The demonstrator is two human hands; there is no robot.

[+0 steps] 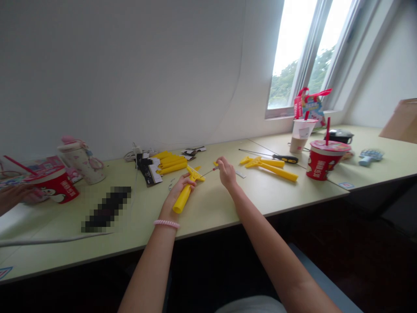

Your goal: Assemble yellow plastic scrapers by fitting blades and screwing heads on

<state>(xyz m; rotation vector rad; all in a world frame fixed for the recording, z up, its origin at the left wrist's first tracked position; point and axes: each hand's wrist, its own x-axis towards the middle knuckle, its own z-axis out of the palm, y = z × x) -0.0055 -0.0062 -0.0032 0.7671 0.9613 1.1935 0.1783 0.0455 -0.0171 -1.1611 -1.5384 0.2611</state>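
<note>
A yellow plastic scraper (182,200) with a tubular handle and a wide, flared head is held in my left hand (174,192), the fingers wrapped round it below the head. My right hand (227,172) pinches a thin screwdriver (208,172), whose shaft points left at the scraper's head. Whether the tip touches a screw is too small to tell. Just beyond my right hand lies a small flat metal piece (240,174). Two more yellow scrapers (276,169) rest to the right, beside a longer black-and-yellow screwdriver (285,159).
Yellow handles (172,164) lie piled by black-and-white packaging (150,169) near the wall. Left are a pixelated dark object (107,211), a tumbler (81,161) and a red cup (61,187) by another person's hand (14,196). Right stand another red cup (321,163) and a drink (300,137).
</note>
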